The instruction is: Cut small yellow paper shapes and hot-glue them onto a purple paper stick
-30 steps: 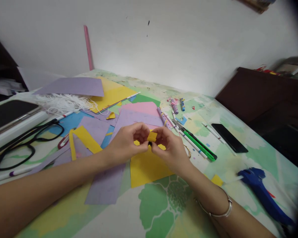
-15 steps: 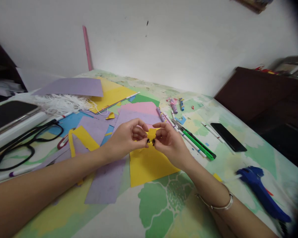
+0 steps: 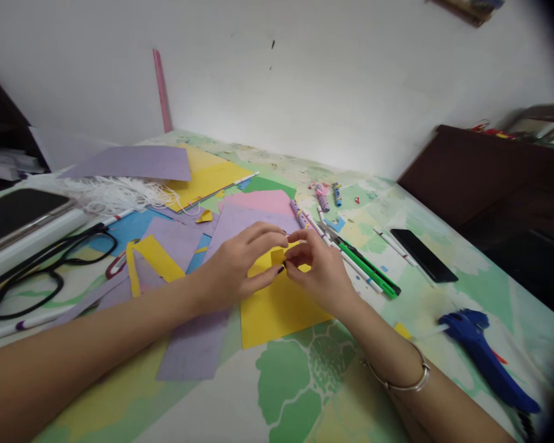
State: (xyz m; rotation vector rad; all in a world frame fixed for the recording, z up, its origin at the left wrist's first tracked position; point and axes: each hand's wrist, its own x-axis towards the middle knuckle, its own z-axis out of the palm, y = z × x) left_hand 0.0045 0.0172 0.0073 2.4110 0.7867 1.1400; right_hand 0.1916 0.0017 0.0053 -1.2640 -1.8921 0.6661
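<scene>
A small folded piece of yellow paper (image 3: 277, 256) sits between my two hands. My right hand (image 3: 321, 267) pinches it at its right side with thumb and fingers. My left hand (image 3: 240, 261) is spread around its other side, fingers stretched above and thumb below, with a gap between them. The thumb tip comes close to the piece; I cannot tell if it touches. Beneath both hands lies a larger yellow sheet (image 3: 277, 320), partly over purple paper (image 3: 196, 347).
To the right are a blue glue gun (image 3: 487, 357), a black phone (image 3: 423, 255) and a green cutter (image 3: 369, 271) beside white sticks. On the left lie black glasses (image 3: 58, 271), a bent yellow strip (image 3: 159, 258) and white string (image 3: 120, 192). Small paper rolls (image 3: 322, 198) stand farther back.
My left hand's fingers have opened from their pinch on the small yellow piece and stretched out above it. My right hand still holds the piece.
</scene>
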